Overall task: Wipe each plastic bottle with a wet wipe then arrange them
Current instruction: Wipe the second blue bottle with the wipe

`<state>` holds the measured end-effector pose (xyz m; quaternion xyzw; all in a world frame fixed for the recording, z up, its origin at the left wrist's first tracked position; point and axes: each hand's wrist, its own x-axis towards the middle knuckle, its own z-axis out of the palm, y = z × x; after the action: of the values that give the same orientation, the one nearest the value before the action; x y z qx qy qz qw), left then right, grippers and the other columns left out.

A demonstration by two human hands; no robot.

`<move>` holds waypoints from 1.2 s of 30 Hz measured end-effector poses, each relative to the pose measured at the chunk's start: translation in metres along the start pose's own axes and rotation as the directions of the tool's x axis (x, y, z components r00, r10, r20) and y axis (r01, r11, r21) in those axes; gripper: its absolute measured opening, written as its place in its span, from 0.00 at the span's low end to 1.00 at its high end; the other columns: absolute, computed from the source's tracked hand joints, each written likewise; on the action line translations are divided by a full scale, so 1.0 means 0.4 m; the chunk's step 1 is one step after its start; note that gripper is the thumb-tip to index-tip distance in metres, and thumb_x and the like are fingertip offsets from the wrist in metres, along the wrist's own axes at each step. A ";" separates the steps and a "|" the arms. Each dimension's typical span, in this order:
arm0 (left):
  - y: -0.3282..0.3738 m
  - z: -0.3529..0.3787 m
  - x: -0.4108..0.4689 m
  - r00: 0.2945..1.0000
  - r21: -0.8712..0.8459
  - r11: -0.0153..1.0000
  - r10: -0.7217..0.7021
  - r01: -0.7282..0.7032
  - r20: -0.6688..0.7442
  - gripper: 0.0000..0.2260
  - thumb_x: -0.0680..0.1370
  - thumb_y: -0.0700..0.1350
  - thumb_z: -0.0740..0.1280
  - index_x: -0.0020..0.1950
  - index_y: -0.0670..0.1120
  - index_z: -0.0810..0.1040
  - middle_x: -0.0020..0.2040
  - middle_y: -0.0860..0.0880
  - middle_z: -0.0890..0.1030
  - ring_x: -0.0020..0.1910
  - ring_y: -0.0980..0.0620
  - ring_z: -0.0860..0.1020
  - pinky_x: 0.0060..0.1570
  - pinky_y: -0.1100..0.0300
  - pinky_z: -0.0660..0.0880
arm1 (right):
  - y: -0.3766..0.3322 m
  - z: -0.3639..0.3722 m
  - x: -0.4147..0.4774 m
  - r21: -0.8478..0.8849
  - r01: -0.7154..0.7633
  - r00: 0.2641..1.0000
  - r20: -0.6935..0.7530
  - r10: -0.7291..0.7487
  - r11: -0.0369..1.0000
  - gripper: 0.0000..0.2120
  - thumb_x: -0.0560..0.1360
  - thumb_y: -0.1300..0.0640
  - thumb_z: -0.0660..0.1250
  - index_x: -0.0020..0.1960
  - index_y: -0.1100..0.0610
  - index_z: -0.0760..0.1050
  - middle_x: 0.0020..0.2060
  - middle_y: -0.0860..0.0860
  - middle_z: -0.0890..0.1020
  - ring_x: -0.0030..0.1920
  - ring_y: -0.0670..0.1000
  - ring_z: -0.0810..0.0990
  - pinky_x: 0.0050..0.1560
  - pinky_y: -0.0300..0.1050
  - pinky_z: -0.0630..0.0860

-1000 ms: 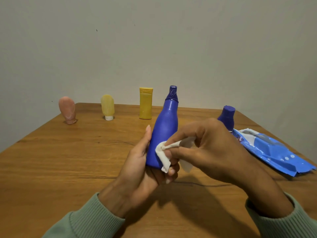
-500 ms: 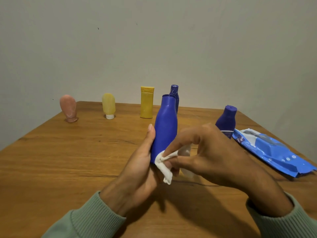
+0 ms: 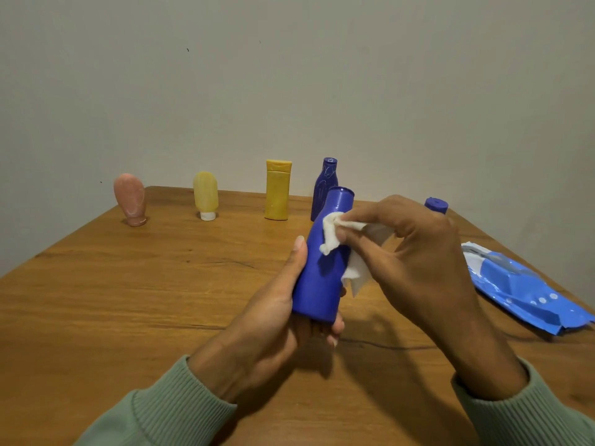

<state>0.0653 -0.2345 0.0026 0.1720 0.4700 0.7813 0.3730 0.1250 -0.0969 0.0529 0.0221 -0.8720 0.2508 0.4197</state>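
Note:
My left hand (image 3: 273, 320) grips a blue plastic bottle (image 3: 322, 278) by its lower body, tilted slightly right above the table. My right hand (image 3: 415, 252) pinches a white wet wipe (image 3: 335, 233) and presses it on the bottle's upper part, just under its neck. Along the far edge stand a pink bottle (image 3: 130, 199), a pale yellow bottle (image 3: 206, 195), a yellow bottle (image 3: 278, 189) and a dark blue bottle (image 3: 324, 185). Another dark blue bottle (image 3: 436, 206) is mostly hidden behind my right hand.
A blue wet-wipe pack (image 3: 521, 288) lies at the right side of the wooden table (image 3: 128, 300), close to its right edge. A plain wall rises right behind the row of bottles.
The wipe has slid up the bottle from near its base to just under the neck. The held bottle has dropped lower in view, uncovering the dark blue bottle behind it.

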 end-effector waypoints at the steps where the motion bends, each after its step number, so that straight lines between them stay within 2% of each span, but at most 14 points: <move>1: -0.001 0.000 0.002 1.000 -0.002 1.000 0.018 -0.018 -0.003 0.25 0.77 0.64 0.60 0.60 0.44 0.79 0.42 0.41 0.81 0.33 0.45 0.76 0.36 0.51 0.73 | -0.008 -0.002 -0.001 0.014 0.004 0.999 0.052 -0.005 1.000 0.09 0.70 0.57 0.73 0.50 0.55 0.82 0.43 0.46 0.82 0.43 0.40 0.78 0.46 0.29 0.73; 6: -0.002 0.001 0.010 0.995 -0.017 0.995 0.095 -0.095 -0.017 0.25 0.78 0.63 0.58 0.47 0.45 0.86 0.40 0.40 0.78 0.34 0.45 0.75 0.35 0.52 0.73 | -0.033 -0.026 -0.004 0.013 0.029 0.918 0.396 -0.032 0.999 0.08 0.68 0.55 0.74 0.48 0.50 0.83 0.42 0.42 0.82 0.44 0.40 0.79 0.42 0.33 0.73; 8: -0.003 -0.001 0.007 0.995 0.052 0.993 0.102 -0.102 -0.008 0.25 0.78 0.63 0.58 0.51 0.44 0.84 0.40 0.41 0.78 0.33 0.46 0.76 0.35 0.52 0.73 | -0.020 -0.034 0.000 0.014 0.016 0.938 0.346 -0.020 1.000 0.09 0.68 0.56 0.74 0.48 0.49 0.83 0.42 0.42 0.82 0.44 0.39 0.78 0.42 0.32 0.73; 11: -0.005 0.001 0.000 0.995 0.163 0.982 0.098 -0.098 0.004 0.25 0.76 0.63 0.58 0.58 0.44 0.79 0.43 0.44 0.82 0.33 0.47 0.76 0.36 0.54 0.74 | 0.007 -0.033 0.009 0.048 -0.042 0.995 0.090 0.038 0.998 0.09 0.69 0.56 0.74 0.49 0.52 0.83 0.42 0.44 0.83 0.43 0.40 0.78 0.42 0.27 0.71; 13: -0.007 0.003 -0.003 0.996 0.203 0.976 0.082 -0.084 0.018 0.26 0.76 0.63 0.57 0.60 0.45 0.77 0.43 0.47 0.84 0.34 0.48 0.77 0.38 0.54 0.75 | 0.019 -0.030 0.013 0.066 -0.074 0.996 -0.039 0.077 0.995 0.09 0.70 0.57 0.73 0.50 0.55 0.82 0.42 0.47 0.83 0.42 0.42 0.79 0.42 0.27 0.72; 16: -0.013 0.000 0.001 0.995 0.206 0.974 0.095 -0.090 -0.013 0.26 0.76 0.64 0.57 0.59 0.44 0.78 0.41 0.46 0.83 0.33 0.48 0.77 0.37 0.55 0.75 | 0.015 -0.022 0.010 0.079 -0.082 0.996 -0.028 0.084 0.994 0.09 0.70 0.56 0.73 0.50 0.55 0.82 0.42 0.47 0.83 0.43 0.42 0.79 0.43 0.28 0.72; 20: -0.015 -0.007 0.024 0.987 0.009 0.993 0.120 -0.120 -0.103 0.23 0.77 0.61 0.60 0.53 0.44 0.83 0.42 0.40 0.82 0.32 0.45 0.78 0.35 0.51 0.75 | -0.021 -0.002 -0.003 0.074 -0.047 0.972 0.234 0.029 0.996 0.08 0.69 0.54 0.73 0.48 0.49 0.83 0.41 0.42 0.82 0.44 0.41 0.79 0.42 0.32 0.74; 23: -0.013 -0.020 0.035 0.987 -0.126 0.986 0.090 -0.107 -0.130 0.24 0.74 0.61 0.63 0.47 0.42 0.86 0.47 0.40 0.83 0.43 0.46 0.81 0.58 0.44 0.74 | -0.045 0.002 -0.014 0.038 -0.011 0.920 0.393 -0.005 0.999 0.08 0.70 0.53 0.73 0.49 0.47 0.83 0.42 0.40 0.82 0.45 0.39 0.78 0.45 0.34 0.75; 25: -0.014 -0.028 0.036 0.992 -0.155 0.986 0.041 -0.059 -0.118 0.25 0.75 0.63 0.62 0.45 0.43 0.87 0.45 0.42 0.84 0.45 0.47 0.82 0.59 0.48 0.75 | -0.053 -0.001 -0.016 0.028 0.037 0.883 0.466 -0.045 0.999 0.08 0.70 0.53 0.73 0.50 0.47 0.83 0.43 0.41 0.81 0.45 0.39 0.77 0.45 0.35 0.75; 29: -0.006 -0.025 0.036 0.990 -0.344 0.939 -0.064 0.016 -0.128 0.29 0.77 0.63 0.62 0.55 0.38 0.82 0.49 0.38 0.82 0.44 0.43 0.81 0.56 0.48 0.75 | -0.048 -0.019 -0.009 0.063 0.054 0.824 0.561 -0.080 0.997 0.08 0.70 0.55 0.74 0.49 0.47 0.83 0.41 0.41 0.81 0.43 0.41 0.78 0.42 0.37 0.76; 32: 0.004 -0.032 0.042 0.984 -0.398 0.917 -0.052 -0.021 -0.172 0.31 0.78 0.63 0.59 0.62 0.36 0.78 0.60 0.37 0.80 0.56 0.41 0.79 0.67 0.44 0.69 | -0.028 -0.039 0.001 0.134 -0.025 0.857 0.513 -0.048 0.991 0.07 0.68 0.56 0.75 0.46 0.49 0.84 0.39 0.42 0.83 0.41 0.42 0.80 0.41 0.39 0.77; 33: 0.008 -0.032 0.043 0.983 -0.391 0.920 -0.043 -0.030 -0.177 0.31 0.78 0.64 0.59 0.62 0.36 0.77 0.61 0.37 0.80 0.57 0.41 0.78 0.66 0.44 0.70 | -0.021 -0.045 0.005 0.141 -0.046 0.882 0.471 -0.026 0.989 0.07 0.67 0.55 0.76 0.45 0.49 0.84 0.38 0.42 0.83 0.40 0.42 0.80 0.39 0.36 0.75; 35: 0.013 -0.031 0.042 0.982 -0.335 0.941 -0.029 -0.037 -0.189 0.28 0.77 0.62 0.60 0.58 0.38 0.79 0.54 0.38 0.82 0.47 0.43 0.78 0.48 0.49 0.74 | -0.009 -0.056 0.013 0.114 -0.089 0.907 0.419 0.033 0.989 0.06 0.66 0.53 0.76 0.43 0.48 0.84 0.37 0.41 0.82 0.40 0.41 0.79 0.36 0.32 0.72; 36: 0.013 -0.030 0.040 0.979 -0.308 0.951 -0.028 -0.036 -0.202 0.24 0.78 0.60 0.62 0.56 0.38 0.80 0.49 0.39 0.81 0.40 0.45 0.75 0.39 0.52 0.70 | -0.004 -0.059 0.015 0.092 -0.110 0.909 0.413 0.063 0.990 0.06 0.66 0.52 0.75 0.43 0.47 0.84 0.37 0.40 0.82 0.40 0.40 0.79 0.36 0.31 0.72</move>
<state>0.0450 -0.2311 0.0000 0.0314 0.3768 0.8596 0.3436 0.1386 -0.0866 0.0703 0.0589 -0.9250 0.3079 0.2147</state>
